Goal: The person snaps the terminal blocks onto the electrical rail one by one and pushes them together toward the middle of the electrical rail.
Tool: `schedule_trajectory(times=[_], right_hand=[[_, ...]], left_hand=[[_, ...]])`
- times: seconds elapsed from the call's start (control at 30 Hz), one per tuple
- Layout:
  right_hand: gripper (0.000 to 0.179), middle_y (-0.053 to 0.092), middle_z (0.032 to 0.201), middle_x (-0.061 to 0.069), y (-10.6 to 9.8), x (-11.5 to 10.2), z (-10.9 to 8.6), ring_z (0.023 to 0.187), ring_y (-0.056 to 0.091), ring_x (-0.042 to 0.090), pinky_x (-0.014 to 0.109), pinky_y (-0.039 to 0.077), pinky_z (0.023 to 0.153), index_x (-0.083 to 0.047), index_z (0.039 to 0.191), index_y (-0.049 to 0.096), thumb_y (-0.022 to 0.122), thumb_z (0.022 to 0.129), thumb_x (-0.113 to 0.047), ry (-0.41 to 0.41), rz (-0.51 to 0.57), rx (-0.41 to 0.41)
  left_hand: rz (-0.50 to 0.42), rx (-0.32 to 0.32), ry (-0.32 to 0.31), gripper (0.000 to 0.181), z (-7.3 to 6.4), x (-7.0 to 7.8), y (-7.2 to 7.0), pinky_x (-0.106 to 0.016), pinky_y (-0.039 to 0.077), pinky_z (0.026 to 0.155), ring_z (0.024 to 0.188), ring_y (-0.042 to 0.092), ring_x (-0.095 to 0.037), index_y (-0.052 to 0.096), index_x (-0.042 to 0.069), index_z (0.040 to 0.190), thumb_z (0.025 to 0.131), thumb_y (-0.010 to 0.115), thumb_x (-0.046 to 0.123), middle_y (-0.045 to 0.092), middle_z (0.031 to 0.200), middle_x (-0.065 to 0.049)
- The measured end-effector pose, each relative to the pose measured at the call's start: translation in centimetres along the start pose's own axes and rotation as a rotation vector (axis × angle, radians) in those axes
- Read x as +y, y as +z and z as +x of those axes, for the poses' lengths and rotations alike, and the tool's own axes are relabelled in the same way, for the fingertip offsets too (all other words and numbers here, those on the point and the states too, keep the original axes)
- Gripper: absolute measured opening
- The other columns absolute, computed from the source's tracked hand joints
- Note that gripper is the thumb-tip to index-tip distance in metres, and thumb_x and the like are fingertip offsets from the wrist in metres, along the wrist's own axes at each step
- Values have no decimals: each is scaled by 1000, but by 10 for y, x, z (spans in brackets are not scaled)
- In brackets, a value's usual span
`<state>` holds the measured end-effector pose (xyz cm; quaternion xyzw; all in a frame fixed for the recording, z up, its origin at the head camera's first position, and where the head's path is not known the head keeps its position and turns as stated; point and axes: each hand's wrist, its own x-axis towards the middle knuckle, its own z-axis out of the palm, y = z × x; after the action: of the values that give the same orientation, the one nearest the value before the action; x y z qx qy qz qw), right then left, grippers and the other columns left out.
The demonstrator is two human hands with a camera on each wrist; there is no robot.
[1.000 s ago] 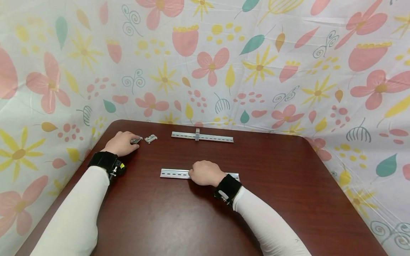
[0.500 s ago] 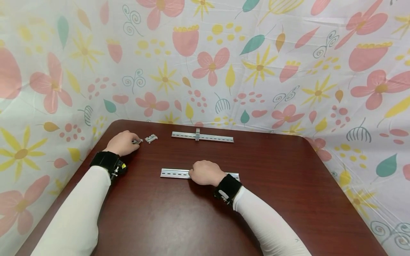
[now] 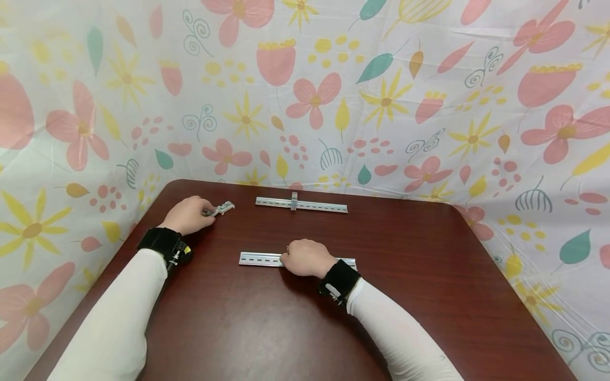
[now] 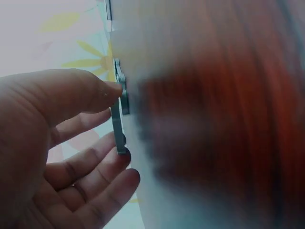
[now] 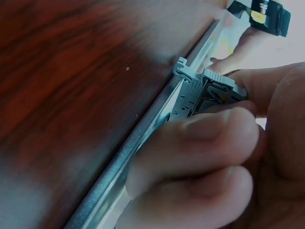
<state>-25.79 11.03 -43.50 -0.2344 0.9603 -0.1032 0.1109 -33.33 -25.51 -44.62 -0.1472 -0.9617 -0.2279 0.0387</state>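
My left hand (image 3: 188,216), at the table's far left, pinches a thin grey terminal block (image 4: 117,131) between thumb and fingers. Another grey terminal block (image 3: 226,207) lies just to its right, and the two overlap in the head view. My right hand (image 3: 307,257) is on the nearer slotted metal DIN rail (image 3: 259,259), covering its middle. In the right wrist view, the fingers hold a grey terminal block (image 5: 193,93) with a hooked foot at the rail's edge. This block is hidden under the hand in the head view.
Farther back on the dark wooden table (image 3: 229,328) lies a second DIN rail (image 3: 324,207), carrying a grey terminal block (image 3: 294,201). A flower-patterned curtain (image 3: 305,106) rises behind the table and along its left and right sides.
The left hand has shifted slightly right with its terminal block, up to the loose one beside it. The right hand and both rails have stayed where they were.
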Motion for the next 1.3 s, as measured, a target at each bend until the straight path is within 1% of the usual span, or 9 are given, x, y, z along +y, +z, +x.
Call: schedule_trajectory(times=[0.27, 0.4, 0.67, 0.83, 0.93, 0.97, 1.17, 1.2, 1.3], right_hand=[[50, 49, 61, -4, 0, 0, -2, 60, 51, 16, 34, 46, 61, -19, 61, 61, 56, 110, -29, -10, 20, 23], [50, 47, 60, -5, -1, 0, -3, 58, 49, 16, 34, 43, 58, -20, 59, 58, 57, 109, -29, -5, 29, 29], [50, 46, 53, -8, -4, -1, -5, 52, 45, 13, 30, 34, 52, -21, 57, 57, 62, 106, -28, -11, 51, 49], [59, 40, 51, -9, -6, 1, -3, 49, 39, 12, 29, 27, 51, -20, 55, 53, 64, 111, -35, -24, 80, 69], [61, 38, 53, -7, -8, 4, -1, 50, 39, 13, 30, 27, 52, -19, 56, 52, 63, 113, -37, -33, 105, 85], [61, 37, 54, -8, 0, 15, 7, 50, 38, 12, 30, 27, 52, -20, 57, 51, 61, 114, -41, -56, 109, 107], [53, 46, 61, -5, -1, 23, 11, 57, 48, 15, 34, 39, 58, -20, 65, 58, 57, 115, -38, -43, 139, 141], [51, 49, 62, -2, -10, 15, 5, 57, 51, 17, 35, 41, 59, -17, 67, 60, 58, 115, -33, -18, 151, 132], [48, 51, 65, -1, -10, 17, 6, 58, 51, 18, 34, 41, 61, -16, 72, 64, 55, 117, -32, -10, 180, 157]], left_hand=[[19, 38, 76, 27, 5, 17, 6, -54, 58, 94, 106, 68, -32, 84, 6, 125, 100, 80, 16, 70, 121, -15], [31, 53, 123, 25, 9, 29, 10, -52, 59, 94, 106, 68, -31, 85, 7, 122, 100, 81, 17, 70, 119, -13], [40, 43, 209, 23, 11, 47, 20, -46, 59, 92, 102, 66, -25, 85, 7, 120, 99, 84, 16, 71, 116, -8], [19, 52, 250, 21, 10, 58, 23, -45, 59, 91, 103, 66, -25, 84, 8, 118, 99, 85, 16, 69, 115, -6], [9, 60, 297, 20, 9, 65, 25, -45, 59, 90, 103, 65, -24, 84, 9, 117, 98, 85, 15, 69, 115, -5], [12, 62, 312, 20, 10, 67, 26, -44, 58, 90, 104, 65, -24, 84, 10, 117, 98, 85, 16, 69, 115, -4], [18, 74, 400, 20, 7, 83, 28, -42, 58, 91, 106, 65, -23, 85, 11, 116, 97, 87, 15, 70, 117, -2], [20, 79, 414, 20, 6, 87, 28, -43, 58, 91, 107, 66, -23, 85, 11, 116, 96, 88, 15, 70, 118, -3], [27, 88, 457, 20, 4, 96, 29, -43, 59, 91, 107, 66, -24, 85, 11, 116, 96, 88, 14, 71, 119, -4]])
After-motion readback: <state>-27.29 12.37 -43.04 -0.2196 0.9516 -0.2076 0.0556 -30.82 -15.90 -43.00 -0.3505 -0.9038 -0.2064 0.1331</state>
